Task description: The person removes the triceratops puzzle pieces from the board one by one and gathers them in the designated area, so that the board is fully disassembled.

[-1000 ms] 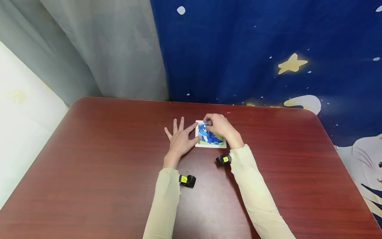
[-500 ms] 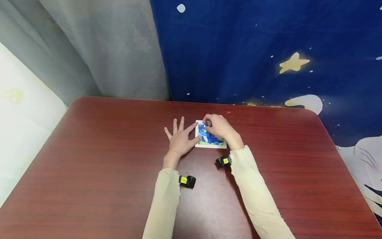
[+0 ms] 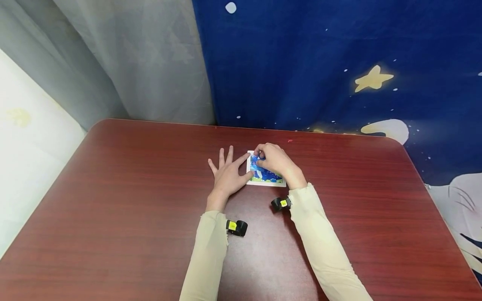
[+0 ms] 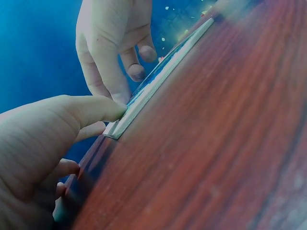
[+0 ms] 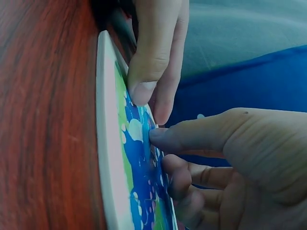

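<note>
Picture board (image 3: 266, 175): lying near the far edge of the table (image 3: 143, 188), apparently mostly complete (any gaps are hiding from view). Left hand (image 3: 228, 179): lying spread, touching its side toward table-left. Right hand (image 3: 277, 160): bending over it; pinching anything, undeterminable.

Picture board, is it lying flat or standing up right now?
Lying flat: the picture board is face up on the table, its thin edge low against it in the left wrist view.
</note>
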`<state>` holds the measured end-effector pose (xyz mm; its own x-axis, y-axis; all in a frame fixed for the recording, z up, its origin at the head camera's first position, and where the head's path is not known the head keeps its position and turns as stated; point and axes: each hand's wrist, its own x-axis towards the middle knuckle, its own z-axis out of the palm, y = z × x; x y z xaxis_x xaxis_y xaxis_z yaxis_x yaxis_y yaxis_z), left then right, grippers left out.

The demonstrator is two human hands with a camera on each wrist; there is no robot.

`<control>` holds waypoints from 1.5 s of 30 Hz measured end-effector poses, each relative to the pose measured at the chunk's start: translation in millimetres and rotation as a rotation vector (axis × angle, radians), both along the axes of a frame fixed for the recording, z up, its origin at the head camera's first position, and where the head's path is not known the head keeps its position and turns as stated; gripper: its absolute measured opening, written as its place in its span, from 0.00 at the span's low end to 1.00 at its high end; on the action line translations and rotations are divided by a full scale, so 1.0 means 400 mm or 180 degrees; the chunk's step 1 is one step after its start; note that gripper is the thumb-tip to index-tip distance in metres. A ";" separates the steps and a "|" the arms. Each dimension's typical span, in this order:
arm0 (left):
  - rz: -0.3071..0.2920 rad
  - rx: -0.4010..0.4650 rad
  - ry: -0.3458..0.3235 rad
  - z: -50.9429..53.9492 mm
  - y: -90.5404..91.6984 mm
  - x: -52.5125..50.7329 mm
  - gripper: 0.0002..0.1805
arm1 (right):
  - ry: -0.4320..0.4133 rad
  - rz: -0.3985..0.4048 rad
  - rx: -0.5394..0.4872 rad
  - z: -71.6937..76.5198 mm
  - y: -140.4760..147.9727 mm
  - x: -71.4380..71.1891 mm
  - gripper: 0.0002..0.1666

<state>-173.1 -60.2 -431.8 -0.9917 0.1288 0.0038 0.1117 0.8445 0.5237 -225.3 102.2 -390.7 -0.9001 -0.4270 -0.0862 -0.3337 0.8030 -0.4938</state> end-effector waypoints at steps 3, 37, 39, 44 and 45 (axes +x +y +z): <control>0.0000 -0.0006 -0.0019 0.000 0.001 -0.001 0.34 | -0.0002 -0.0011 0.0012 0.003 0.000 0.002 0.13; 0.0024 0.0010 -0.0189 0.012 0.002 -0.002 0.35 | 0.0015 -0.0096 0.0142 0.001 -0.006 0.001 0.13; 0.0029 0.0002 -0.0201 0.013 0.001 -0.001 0.35 | 0.0034 -0.0110 0.0153 0.000 -0.009 0.001 0.13; 0.0022 -0.0021 -0.0229 0.014 0.002 -0.002 0.36 | 0.0076 -0.0117 0.0200 0.000 -0.011 0.003 0.14; 0.0019 -0.0025 -0.0235 0.014 0.002 -0.003 0.36 | 0.0078 -0.0116 0.0204 0.001 -0.010 0.003 0.14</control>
